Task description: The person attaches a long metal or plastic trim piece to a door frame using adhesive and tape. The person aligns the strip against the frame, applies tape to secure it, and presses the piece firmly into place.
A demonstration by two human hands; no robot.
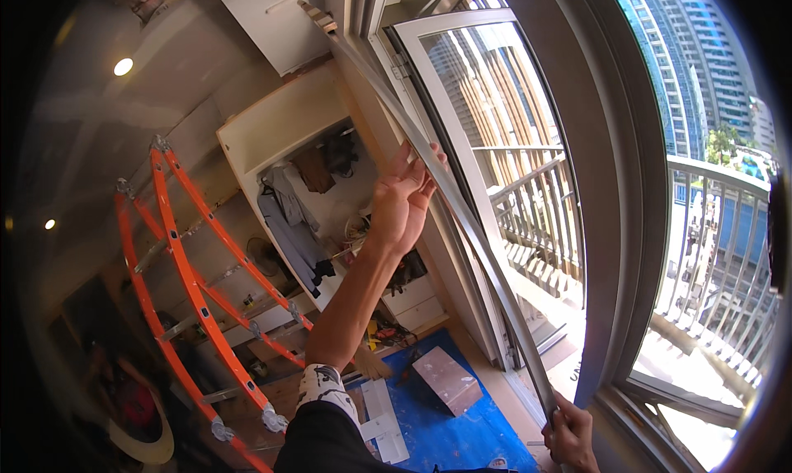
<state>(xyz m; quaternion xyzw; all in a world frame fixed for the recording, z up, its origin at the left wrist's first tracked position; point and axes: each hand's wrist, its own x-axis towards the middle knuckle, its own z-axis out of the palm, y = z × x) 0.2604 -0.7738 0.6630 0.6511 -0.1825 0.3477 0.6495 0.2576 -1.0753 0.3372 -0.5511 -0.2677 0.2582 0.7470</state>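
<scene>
A long, narrow grey metal bar [488,250] slants across the view, from the upper left down to the lower right, in front of the window frames. My left hand [402,199] is raised at about its middle, with the fingers curled against it. Lower down, my right hand [571,434] grips the bar near its bottom end, with the fingers wrapped round it. At its far upper end the bar meets a pale block-like piece [317,16] close to the wall. Behind it a white-framed glass door [450,85] stands ajar.
An orange stepladder [186,267] stands to the left. Clothes [289,201] hang in an open wardrobe [235,139]. A dusty box [445,382] rests on a blue sheet [495,440] below. Beyond the glass run balcony railings [709,250]. Someone in a red top [136,407] is at lower left.
</scene>
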